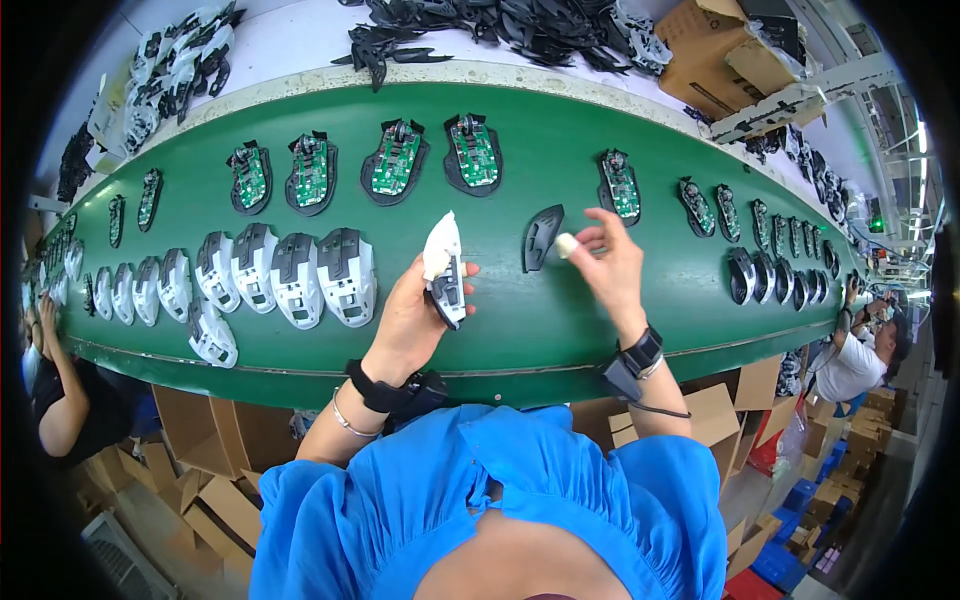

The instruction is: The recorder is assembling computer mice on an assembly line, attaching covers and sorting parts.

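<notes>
My left hand (405,318) grips a white-and-black computer mouse shell (447,290), tilted on its side with its pointed white end up. A pale finger cot seems to cover my left thumb, which presses on the shell. Over the green belt, my right hand (612,268) holds nothing, its fingers apart and a cream finger cot (567,246) on the thumb. Just left of that thumb lies a curved black side piece (543,238), apart from the hand. Behind the right hand sits a black mouse base with a green circuit board (620,185).
White-and-black mouse shells (346,278) stand in a row at left. More mouse bases with boards (473,155) line the green belt (420,225). Black plastic parts (520,30) and a cardboard box (712,55) occupy the far shelf. People work at both sides (868,350).
</notes>
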A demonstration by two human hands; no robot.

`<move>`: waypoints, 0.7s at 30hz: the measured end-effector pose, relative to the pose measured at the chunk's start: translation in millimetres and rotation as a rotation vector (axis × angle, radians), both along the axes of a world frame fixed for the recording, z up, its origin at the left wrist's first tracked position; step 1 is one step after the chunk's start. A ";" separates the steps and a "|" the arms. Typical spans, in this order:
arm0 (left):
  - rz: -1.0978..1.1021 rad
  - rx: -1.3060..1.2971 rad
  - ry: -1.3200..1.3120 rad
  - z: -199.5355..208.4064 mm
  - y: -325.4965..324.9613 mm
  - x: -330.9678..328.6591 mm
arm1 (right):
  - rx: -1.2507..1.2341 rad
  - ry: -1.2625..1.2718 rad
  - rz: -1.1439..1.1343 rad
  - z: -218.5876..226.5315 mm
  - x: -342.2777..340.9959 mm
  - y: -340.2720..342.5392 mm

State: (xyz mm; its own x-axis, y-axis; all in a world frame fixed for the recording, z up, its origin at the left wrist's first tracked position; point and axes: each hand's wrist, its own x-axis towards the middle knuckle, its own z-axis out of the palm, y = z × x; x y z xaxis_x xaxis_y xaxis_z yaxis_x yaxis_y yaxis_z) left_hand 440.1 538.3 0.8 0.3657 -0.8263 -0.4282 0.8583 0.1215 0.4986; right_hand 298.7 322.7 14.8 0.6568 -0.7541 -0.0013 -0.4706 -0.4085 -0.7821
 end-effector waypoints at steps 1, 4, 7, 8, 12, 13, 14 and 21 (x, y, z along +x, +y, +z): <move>0.024 0.012 -0.039 1.3 -1.3 -1.1 | -0.074 -0.043 0.049 -8.3 5.4 6.0; 0.074 0.073 -0.118 10.7 -6.4 -4.5 | -0.087 -0.019 0.036 -15.6 21.0 16.7; 0.164 0.116 -0.118 12.0 -9.1 -4.2 | 0.355 -0.333 0.010 3.1 23.4 32.8; 0.189 0.126 -0.120 9.6 -8.5 -1.8 | 0.399 -0.415 0.081 12.4 25.2 44.6; 0.216 0.056 -0.190 16.2 -7.8 -4.5 | 0.131 -0.512 0.371 44.4 39.3 84.7; 0.156 0.038 -0.212 15.9 -5.8 -2.8 | 0.056 -0.499 0.402 46.3 44.7 87.3; 0.095 0.020 -0.233 15.7 -4.2 -1.6 | 0.056 -0.496 0.407 46.1 47.9 88.9; 0.166 0.039 -0.314 20.4 -0.5 -5.1 | -0.037 -0.389 0.358 40.5 53.8 96.9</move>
State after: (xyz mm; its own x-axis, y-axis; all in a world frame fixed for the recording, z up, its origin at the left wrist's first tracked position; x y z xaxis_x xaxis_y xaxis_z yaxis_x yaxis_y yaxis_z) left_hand 435.0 537.8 21.2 0.6123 -0.7299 -0.3038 0.6324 0.2215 0.7423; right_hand 352.6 419.6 55.4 0.8198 -0.4776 0.3160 0.0254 -0.5210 -0.8532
